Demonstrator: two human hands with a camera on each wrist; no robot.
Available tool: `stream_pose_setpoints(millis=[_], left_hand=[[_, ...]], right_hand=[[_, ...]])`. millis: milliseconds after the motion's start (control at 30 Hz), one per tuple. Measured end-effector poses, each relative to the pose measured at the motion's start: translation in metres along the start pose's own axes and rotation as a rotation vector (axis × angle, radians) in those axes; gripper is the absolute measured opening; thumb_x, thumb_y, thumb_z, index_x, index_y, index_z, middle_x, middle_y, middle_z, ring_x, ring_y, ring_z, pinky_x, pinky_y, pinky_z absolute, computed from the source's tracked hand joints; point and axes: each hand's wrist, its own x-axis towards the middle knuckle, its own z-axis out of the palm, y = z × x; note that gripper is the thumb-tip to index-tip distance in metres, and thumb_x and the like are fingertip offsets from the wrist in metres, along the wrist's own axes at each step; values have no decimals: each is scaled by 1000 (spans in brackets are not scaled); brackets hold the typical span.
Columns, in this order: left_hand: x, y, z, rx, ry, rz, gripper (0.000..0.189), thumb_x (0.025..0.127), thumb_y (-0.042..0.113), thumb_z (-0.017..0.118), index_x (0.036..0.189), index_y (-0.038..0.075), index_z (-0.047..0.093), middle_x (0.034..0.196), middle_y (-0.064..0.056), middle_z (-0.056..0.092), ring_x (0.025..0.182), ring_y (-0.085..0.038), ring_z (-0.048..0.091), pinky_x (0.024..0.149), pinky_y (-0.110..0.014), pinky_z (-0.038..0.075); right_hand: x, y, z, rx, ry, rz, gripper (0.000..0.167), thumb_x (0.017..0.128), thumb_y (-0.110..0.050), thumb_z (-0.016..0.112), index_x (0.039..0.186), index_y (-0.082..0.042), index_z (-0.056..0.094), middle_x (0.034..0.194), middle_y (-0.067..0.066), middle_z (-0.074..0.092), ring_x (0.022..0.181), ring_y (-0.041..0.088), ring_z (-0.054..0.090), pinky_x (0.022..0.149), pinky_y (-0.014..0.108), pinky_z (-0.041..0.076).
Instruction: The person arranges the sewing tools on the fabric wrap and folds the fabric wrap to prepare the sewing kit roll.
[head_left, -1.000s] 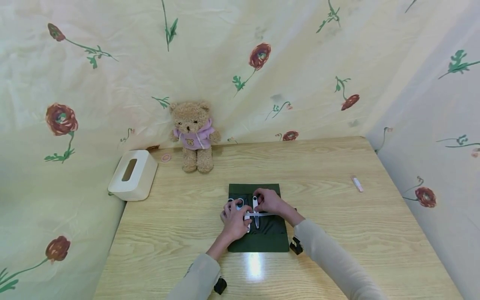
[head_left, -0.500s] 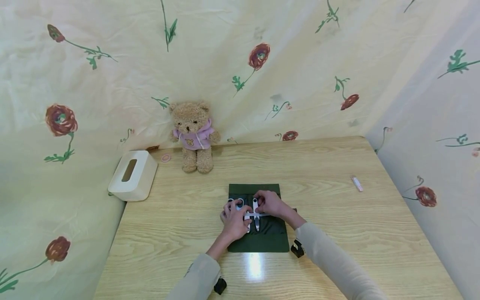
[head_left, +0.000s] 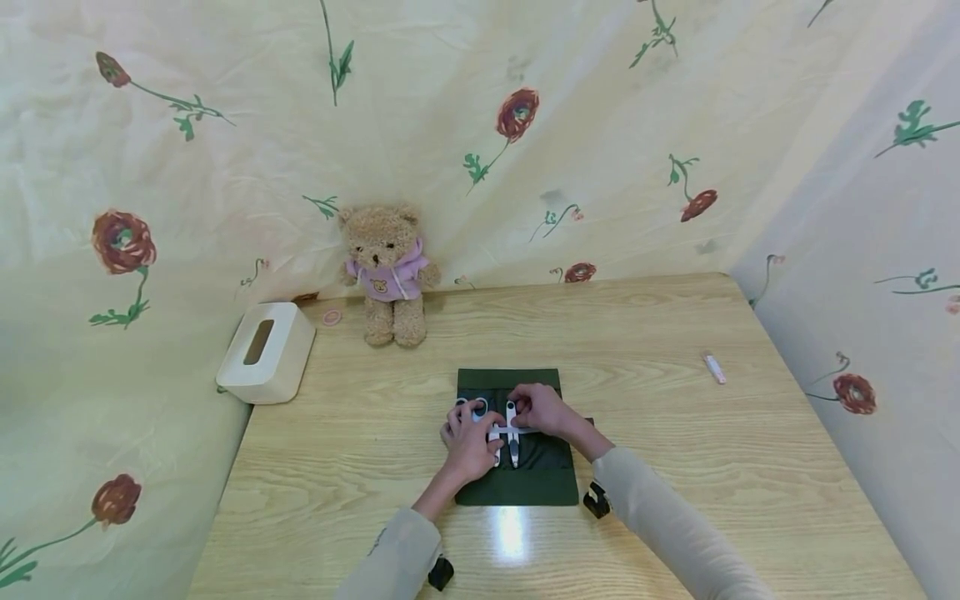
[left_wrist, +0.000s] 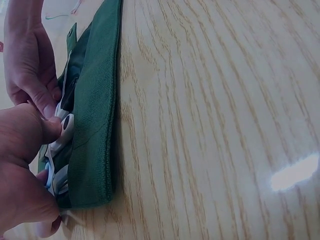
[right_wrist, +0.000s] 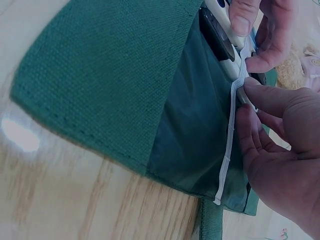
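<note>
A dark green fabric case [head_left: 517, 487] lies unfolded on the table, with a white elastic band [right_wrist: 230, 130] across its inside. My right hand [head_left: 543, 410] pinches the upper end of a slim white tool [head_left: 513, 450] with a dark oval inset, which passes under the band. My left hand [head_left: 468, 442] holds the band near a second white tool [right_wrist: 227, 25]; its thumb lies on that tool's end, which has a dark hole. Scissors [head_left: 481, 407] with pale blue ring handles sit partly under my left fingers. Their blades are hidden.
A teddy bear [head_left: 386, 275] in a purple hoodie stands at the back edge. A white tissue box [head_left: 273, 354] is at the left edge. Farther right lies a small white and pink tube [head_left: 714, 367], and a pink disc [head_left: 332, 317] is near the box.
The slim white tool has slid a little toward me under the elastic band, with my right hand following it. My left hand stays in place.
</note>
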Motion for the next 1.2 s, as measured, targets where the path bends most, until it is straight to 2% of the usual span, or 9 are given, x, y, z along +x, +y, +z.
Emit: stream_pose_setpoints(millis=[233,400,533,667,800,900,967,1100,1200], left_hand=[[-1,0,0,-12,23,23,23,89,12,74,109,22,66,142,-17,36,129,-44,22,97,-67,19],[-2,1,1,31,33,35,24,90,14,73,111,22,65,141,-17,39,129,-42,24,98,-65,21],[-2,8,-2,82,51,90,25,92,17,71,116,21,64,138,-17,42,127,-40,28,98,-64,24],[0,15,-4,118,51,152,26,93,18,71,118,22,65,139,-16,42,128,-39,29,98,-63,25],[2,14,-3,118,51,182,26,92,19,72,117,23,67,141,-15,42,129,-39,30,98,-62,25],[3,13,-2,115,47,196,25,92,20,74,116,23,69,142,-15,42,128,-40,31,97,-62,26],[4,12,-1,127,46,203,25,91,21,75,115,23,70,141,-14,43,127,-40,31,97,-62,27],[6,14,1,144,25,207,26,90,22,76,116,24,71,140,-13,44,126,-38,32,95,-59,28],[6,15,3,146,-2,205,27,90,23,75,117,24,71,137,-13,45,124,-37,33,94,-57,28]], right_hand=[[-1,6,-1,-15,11,-69,29,88,-3,73,116,3,66,89,4,62,78,17,57,71,34,51],[-10,17,-19,28,111,-138,23,93,-6,67,113,5,68,89,4,65,76,15,58,68,31,49],[-27,35,-57,88,246,-134,22,95,-1,62,114,10,65,90,14,67,76,25,63,64,31,52],[-49,63,-105,59,394,-85,23,98,0,57,116,14,62,93,24,66,80,39,65,62,27,52],[-70,95,-154,-69,563,-48,23,97,-1,57,113,14,63,95,27,65,77,27,64,60,19,47],[-84,117,-184,-174,655,16,23,95,-1,55,110,13,65,95,27,65,78,25,61,62,20,44],[-92,130,-199,-223,673,76,24,93,0,54,109,14,64,96,29,63,84,37,60,67,29,45],[-106,149,-216,-233,610,191,30,93,-2,51,115,17,58,105,37,57,97,51,55,77,53,44],[-112,160,-221,-208,531,260,36,95,-6,52,121,19,52,112,41,52,100,54,51,80,57,43]])
